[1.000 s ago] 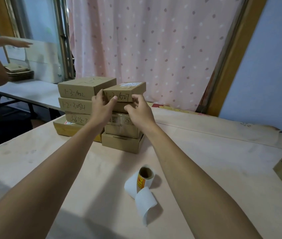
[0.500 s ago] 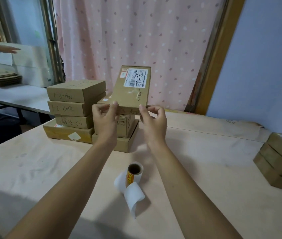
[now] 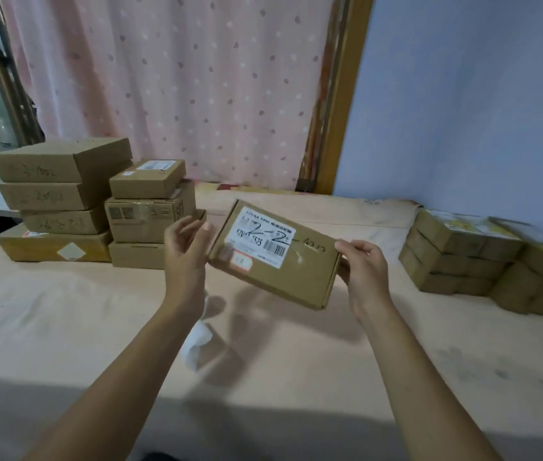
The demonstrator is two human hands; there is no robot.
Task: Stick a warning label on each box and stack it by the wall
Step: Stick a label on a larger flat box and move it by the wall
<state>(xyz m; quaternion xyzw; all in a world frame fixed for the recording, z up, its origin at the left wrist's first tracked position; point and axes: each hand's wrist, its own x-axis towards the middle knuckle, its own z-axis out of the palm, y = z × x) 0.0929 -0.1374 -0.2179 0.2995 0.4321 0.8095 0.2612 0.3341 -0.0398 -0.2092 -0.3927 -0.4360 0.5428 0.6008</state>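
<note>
- Grip: bare right hand [image 3: 363, 267] pinches the 3 o'clock end of a flat brown cardboard box [image 3: 276, 271] bearing a white shipping sticker. The box is tilted above the pale table [image 3: 429, 361].
- Bare left hand [image 3: 185, 251] is relaxed, with loose fingers just beside the 9 o'clock edge; contact is unclear.
- White label roll [image 3: 202, 341] lies at 6 o'clock, partly behind the forearm.
- Best to lay the box flat, then press the label onto bare cardboard.
- Brown box stack [image 3: 462, 257] sits at 3 o'clock by the blue wall [image 3: 462, 111].
</note>
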